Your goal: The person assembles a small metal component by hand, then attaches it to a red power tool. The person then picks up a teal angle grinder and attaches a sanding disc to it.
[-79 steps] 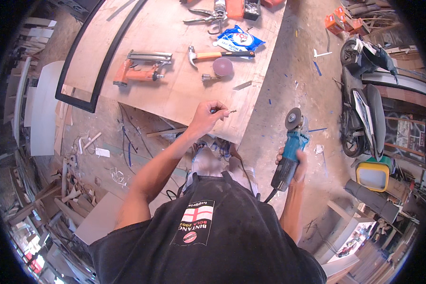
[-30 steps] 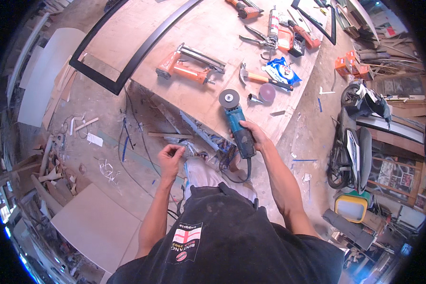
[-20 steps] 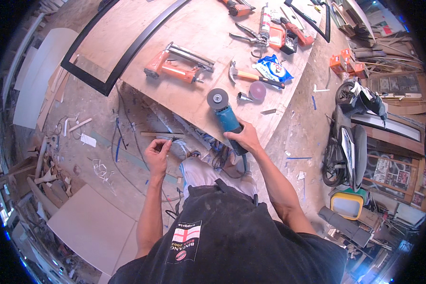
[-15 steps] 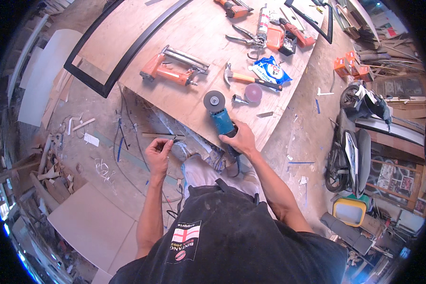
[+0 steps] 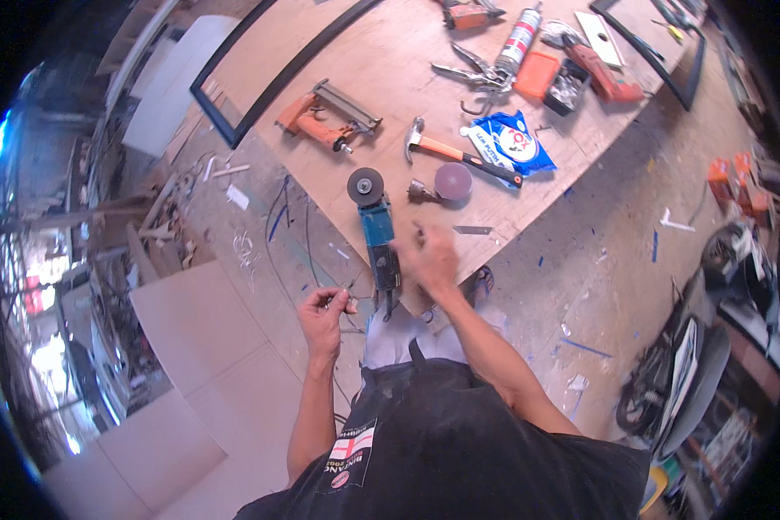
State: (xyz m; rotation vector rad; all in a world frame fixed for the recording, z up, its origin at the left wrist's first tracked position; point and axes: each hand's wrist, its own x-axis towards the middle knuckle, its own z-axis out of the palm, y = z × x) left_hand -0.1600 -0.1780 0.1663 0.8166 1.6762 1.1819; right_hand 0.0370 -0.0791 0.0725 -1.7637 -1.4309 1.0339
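Observation:
A teal and black angle grinder (image 5: 378,227) with a thin disc on its head lies at the plywood table's near edge. Just right of its body is my right hand (image 5: 432,263), smeared by motion; its fingers look apart and it does not grip the tool. My left hand (image 5: 322,322), held low left of the grinder's rear end, pinches a small, thin dark piece (image 5: 349,287) whose kind I cannot make out. Beyond my right hand lie a round mauve sanding disc (image 5: 453,181), a small metal fitting (image 5: 420,191) and a flat grey metal strip (image 5: 473,230).
On the table (image 5: 390,78) are an orange nail gun (image 5: 321,121), a claw hammer (image 5: 464,153), a blue-white packet (image 5: 511,143), a caulking gun (image 5: 516,43), a red power tool (image 5: 602,69) and black frames (image 5: 260,100). Cables and scraps litter the floor; a motorbike (image 5: 685,373) stands right.
My right hand has let go of the grinder, which now lies on the table edge. My left hand still pinches the small piece. The view has shifted and turned.

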